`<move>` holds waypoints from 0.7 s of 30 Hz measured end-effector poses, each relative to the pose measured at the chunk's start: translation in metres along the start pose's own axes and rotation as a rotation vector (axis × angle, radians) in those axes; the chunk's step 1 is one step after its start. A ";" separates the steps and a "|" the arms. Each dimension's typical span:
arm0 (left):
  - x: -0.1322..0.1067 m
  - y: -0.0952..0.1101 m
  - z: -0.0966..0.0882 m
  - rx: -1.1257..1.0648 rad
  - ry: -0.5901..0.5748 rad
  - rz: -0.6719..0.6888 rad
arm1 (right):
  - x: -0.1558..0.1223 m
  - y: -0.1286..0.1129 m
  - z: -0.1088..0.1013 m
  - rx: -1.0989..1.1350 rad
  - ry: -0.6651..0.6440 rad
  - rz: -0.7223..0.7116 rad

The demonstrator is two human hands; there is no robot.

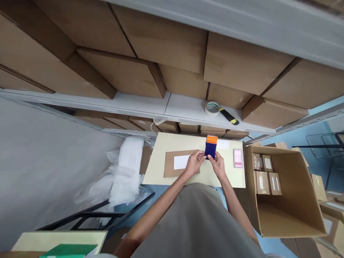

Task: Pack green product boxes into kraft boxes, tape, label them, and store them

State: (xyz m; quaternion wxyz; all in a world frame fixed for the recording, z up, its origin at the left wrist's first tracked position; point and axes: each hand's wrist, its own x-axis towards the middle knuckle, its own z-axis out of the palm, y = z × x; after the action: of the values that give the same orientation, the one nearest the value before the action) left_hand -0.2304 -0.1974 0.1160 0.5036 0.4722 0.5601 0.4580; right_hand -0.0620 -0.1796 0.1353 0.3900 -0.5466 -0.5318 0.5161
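A small dark blue box (pixel 210 149) with an orange upper end stands between my hands, above the pale yellow tabletop (pixel 156 150). My left hand (pixel 194 163) pinches its lower left corner. My right hand (pixel 218 166) grips the lower right side, thumb on the face towards me. Partly beneath my left hand and wrist lies a flat brown cardboard parcel (pixel 169 165) with a white label (pixel 180 162). Behind the box, a white slip of paper (pixel 223 144) rests on the table. A pink and white item (pixel 238 158), blurred out, lies to the right of my right hand.
A large open carton (pixel 292 186) at the right contains several small taped boxes (pixel 262 182). On the shelf (pixel 182 107) above the table are a tape roll (pixel 212 108), a black-and-yellow cutter (pixel 229 116) and several cartons. White wrapping (pixel 126 168) hangs at left.
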 end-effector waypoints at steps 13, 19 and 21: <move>0.083 0.097 -0.095 0.020 0.377 0.285 | 0.157 -0.166 0.093 -0.733 -0.195 -0.581; 0.067 0.062 -0.101 0.043 0.367 0.216 | 0.219 -0.175 0.124 -1.062 -0.260 -0.570; 0.053 0.044 -0.107 0.045 0.388 0.150 | 0.228 -0.171 0.124 -1.066 -0.253 -0.581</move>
State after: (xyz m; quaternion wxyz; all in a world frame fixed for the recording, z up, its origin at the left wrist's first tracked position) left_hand -0.3369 -0.1426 0.1608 0.3402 0.4265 0.6201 0.5638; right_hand -0.2363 0.0516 0.2475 0.1217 -0.4339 -0.8856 0.1129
